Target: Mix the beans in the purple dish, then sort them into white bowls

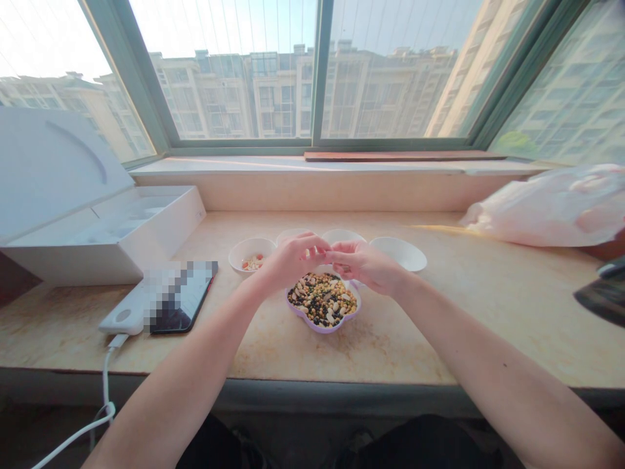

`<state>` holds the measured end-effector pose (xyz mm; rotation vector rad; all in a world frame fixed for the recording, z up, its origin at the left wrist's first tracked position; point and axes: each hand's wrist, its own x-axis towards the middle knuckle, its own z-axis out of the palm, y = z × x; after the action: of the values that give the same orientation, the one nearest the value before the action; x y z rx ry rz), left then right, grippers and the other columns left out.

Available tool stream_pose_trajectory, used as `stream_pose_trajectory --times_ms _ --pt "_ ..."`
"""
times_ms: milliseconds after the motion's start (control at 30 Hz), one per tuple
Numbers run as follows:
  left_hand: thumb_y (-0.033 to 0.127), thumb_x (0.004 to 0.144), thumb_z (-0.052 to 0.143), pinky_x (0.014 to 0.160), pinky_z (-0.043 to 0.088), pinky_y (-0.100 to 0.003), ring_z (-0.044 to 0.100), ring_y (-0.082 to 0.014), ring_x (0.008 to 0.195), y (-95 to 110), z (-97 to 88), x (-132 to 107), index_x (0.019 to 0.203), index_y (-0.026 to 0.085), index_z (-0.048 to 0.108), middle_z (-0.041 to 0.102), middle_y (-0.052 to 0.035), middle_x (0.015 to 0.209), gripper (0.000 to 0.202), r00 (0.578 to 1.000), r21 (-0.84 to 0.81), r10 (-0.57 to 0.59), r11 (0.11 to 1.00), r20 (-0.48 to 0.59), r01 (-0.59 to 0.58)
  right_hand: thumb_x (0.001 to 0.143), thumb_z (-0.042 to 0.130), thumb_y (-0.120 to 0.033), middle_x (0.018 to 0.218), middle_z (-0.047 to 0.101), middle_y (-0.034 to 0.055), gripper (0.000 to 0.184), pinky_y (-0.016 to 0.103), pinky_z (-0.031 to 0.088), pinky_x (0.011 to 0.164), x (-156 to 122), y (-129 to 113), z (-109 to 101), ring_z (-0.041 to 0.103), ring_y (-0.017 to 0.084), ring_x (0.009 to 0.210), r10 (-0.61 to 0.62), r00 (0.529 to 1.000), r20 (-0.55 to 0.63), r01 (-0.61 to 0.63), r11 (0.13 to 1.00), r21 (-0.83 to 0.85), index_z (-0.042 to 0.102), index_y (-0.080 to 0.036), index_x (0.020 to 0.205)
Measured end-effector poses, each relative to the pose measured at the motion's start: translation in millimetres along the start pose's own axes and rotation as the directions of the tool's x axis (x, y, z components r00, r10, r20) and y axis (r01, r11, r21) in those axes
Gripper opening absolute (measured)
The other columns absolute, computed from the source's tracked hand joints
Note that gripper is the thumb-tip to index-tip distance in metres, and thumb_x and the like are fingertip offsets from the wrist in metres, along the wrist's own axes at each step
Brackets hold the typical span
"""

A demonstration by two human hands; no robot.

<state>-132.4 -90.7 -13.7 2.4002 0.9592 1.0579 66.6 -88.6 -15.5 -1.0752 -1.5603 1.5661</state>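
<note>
Both of my hands meet just over the far side of a lavender scalloped bowl (325, 329). It is full of mixed beans (323, 296): black, green and yellow ones with pale peanuts among them. My left hand (299, 257) has its fingers bent, the tips touching those of my right hand (364, 262), whose thumb and fingers are pinched together. Anything between the fingertips is too small to make out. Behind the hands stand several white bowls. The leftmost white bowl (235, 253) holds some peanuts (252, 262); the rightmost white bowl (400, 254) shows a bare inside. The middle ones are partly hidden.
At the left lie a phone (195, 299) and a white power bank (124, 316) with a cable (106, 374) hanging over the counter edge. An open white box (166, 221) stands behind them. A plastic bag (551, 205) and a dark object (603, 296) are at the right.
</note>
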Motion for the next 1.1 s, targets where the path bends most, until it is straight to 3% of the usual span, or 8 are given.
stream_pose_trajectory --times_ms 167,267,433,600,700,833,1000,1100 --pt "0.016 0.092 0.062 0.079 0.052 -0.026 0.064 -0.0123 0.081 -5 0.3 0 0.087 0.02 0.072 0.071 -0.002 0.09 0.012 1.0 0.039 0.006 0.999 0.017 -0.007 0.068 0.089 -0.043 0.07 0.056 -0.0024 0.036 0.023 0.033 0.05 1 3 -3 0.045 0.008 0.059 -0.012 0.999 0.036 0.014 0.998 -0.056 0.071 -0.017 0.084" --pt "0.024 0.094 0.062 0.079 0.053 -0.027 0.065 -0.0138 0.081 -12 -2.3 1 0.089 0.019 0.071 0.073 -0.0025 0.091 0.011 0.998 0.117 -0.049 0.992 -0.032 0.053 0.074 0.083 -0.041 0.082 0.069 0.0031 0.036 0.025 0.04 0.053 0 3 -3 0.055 0.011 0.063 -0.008 0.999 0.049 0.02 0.967 -0.253 0.075 -0.017 0.099" --pt "0.024 0.099 0.052 0.082 0.052 -0.031 0.068 -0.0178 0.087 -29 -12.4 4 0.094 0.019 0.07 0.075 -0.0055 0.098 0.019 0.962 0.283 -0.212 0.925 -0.17 0.253 0.087 0.07 -0.028 0.094 0.078 0.0069 0.019 0.031 0.05 0.079 -3 7 5 0.069 0.019 0.083 -0.216 0.96 0.176 0.275 0.629 -0.727 0.079 -0.017 0.1" --pt "0.02 0.1 0.047 0.086 0.052 -0.033 0.069 -0.0209 0.091 -36 -13.0 1 0.089 0.019 0.072 0.075 -0.0069 0.099 0.027 0.968 0.429 -0.247 0.87 -0.044 0.242 0.087 0.073 -0.032 0.111 0.077 0.0072 0.023 0.034 0.05 0.087 -6 10 15 0.07 0.023 0.094 -0.172 0.898 0.405 0.436 0.47 -0.768 0.079 -0.021 0.107" --pt "0.021 0.1 0.047 0.09 0.052 -0.034 0.07 -0.0228 0.096 -34 -9.4 0 0.095 0.018 0.075 0.075 -0.0081 0.103 0.029 0.969 0.468 -0.245 0.857 0.006 0.214 0.083 0.077 -0.031 0.118 0.074 0.0079 0.025 0.037 0.05 0.094 -5 12 17 0.068 0.026 0.102 -0.147 0.88 0.451 0.467 0.438 -0.768 0.078 -0.022 0.107" --pt "0.022 0.1 0.048 0.1 0.05 -0.035 0.068 -0.0244 0.113 -32 -7.3 -1 0.119 0.018 0.073 0.073 -0.0097 0.123 0.031 0.97 0.456 -0.239 0.859 -0.045 0.233 0.081 0.075 -0.022 0.112 0.074 0.0079 0.02 0.038 0.051 0.091 -3 14 16 0.068 0.027 0.099 -0.115 0.892 0.437 0.438 0.458 -0.774 0.079 -0.022 0.1" --pt "0.02 0.098 0.051 0.104 0.05 -0.035 0.068 -0.0233 0.114 -27 -6.5 -1 0.118 0.02 0.074 0.073 -0.0071 0.125 0.031 0.971 0.395 -0.24 0.89 -0.017 0.227 0.078 0.072 -0.014 0.099 0.076 0.005 0.015 0.037 0.053 0.087 -4 15 15 0.068 0.025 0.092 -0.15 0.908 0.391 0.407 0.531 -0.743 0.08 -0.025 0.084" --pt "0.019 0.097 0.051 0.103 0.051 -0.035 0.069 -0.0235 0.113 -24 -5.5 -2 0.116 0.02 0.075 0.074 -0.0067 0.124 0.03 0.973 0.365 -0.232 0.905 -0.011 0.22 0.08 0.068 -0.013 0.094 0.076 0.0045 0.017 0.036 0.053 0.085 -3 15 15 0.069 0.024 0.088 -0.146 0.902 0.407 0.421 0.511 -0.75 0.08 -0.023 0.086"
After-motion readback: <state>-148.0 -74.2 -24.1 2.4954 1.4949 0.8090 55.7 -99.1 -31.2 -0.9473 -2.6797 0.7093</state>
